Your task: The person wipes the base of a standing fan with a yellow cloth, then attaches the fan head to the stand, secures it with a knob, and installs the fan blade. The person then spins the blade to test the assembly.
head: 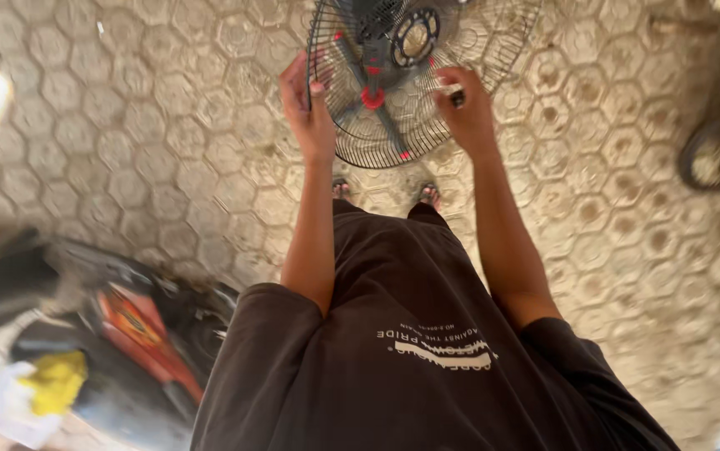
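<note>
The wire fan guard (410,92) fills the space right ahead of my fingers, its black struts (377,92) and red hub (372,98) barring the middle. The tiled floor (151,142) lies open to my left; a dark wheel (715,154) crowds the right, and clutter (101,351) sits low left.

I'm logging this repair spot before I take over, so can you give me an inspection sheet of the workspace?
Surface: tiled floor, hexagon pattern, stained.
Job's things: wire fan guard, black, red-tipped hub struts inside.
Clutter: red and black machine, yellow cloth.
Hands: left hand grips the guard rim; right hand holds a small dark part at the guard.
Cables: nothing seen.
Surroundings: wheel at right; sandalled feet.
</note>
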